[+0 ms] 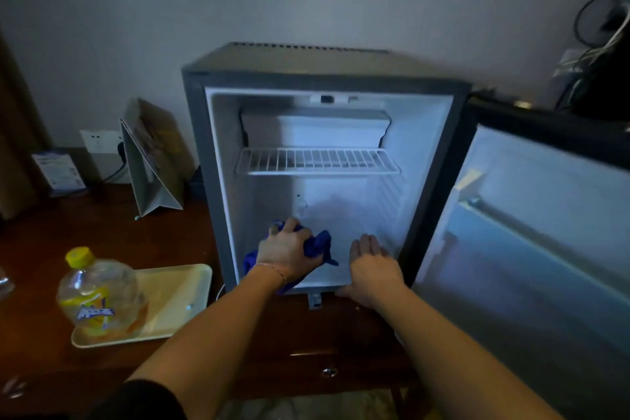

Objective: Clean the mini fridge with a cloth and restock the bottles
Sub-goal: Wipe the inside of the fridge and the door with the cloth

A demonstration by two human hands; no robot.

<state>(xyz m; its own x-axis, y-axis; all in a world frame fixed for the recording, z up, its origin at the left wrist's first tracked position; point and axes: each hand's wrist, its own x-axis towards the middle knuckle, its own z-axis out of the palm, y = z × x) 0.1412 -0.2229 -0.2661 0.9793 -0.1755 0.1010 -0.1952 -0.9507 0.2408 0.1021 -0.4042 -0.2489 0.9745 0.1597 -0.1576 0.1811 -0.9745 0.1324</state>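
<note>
left hand (286,254) grips the cloth (318,245) on the fridge (218,160) floor's front left; right hand (373,266) rests flat, fingers straight, front right.

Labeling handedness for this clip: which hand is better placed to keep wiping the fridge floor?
Left. The left hand already grips the blue cloth on the mini fridge floor. The right hand holds nothing, resting flat by the front right edge, likely just bracing.

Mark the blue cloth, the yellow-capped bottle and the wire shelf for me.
blue cloth (320,244): head view, bunched fold right of the gripping hand.
yellow-capped bottle (100,297): head view, its clear body.
wire shelf (317,161): head view, middle of the grid.
</note>
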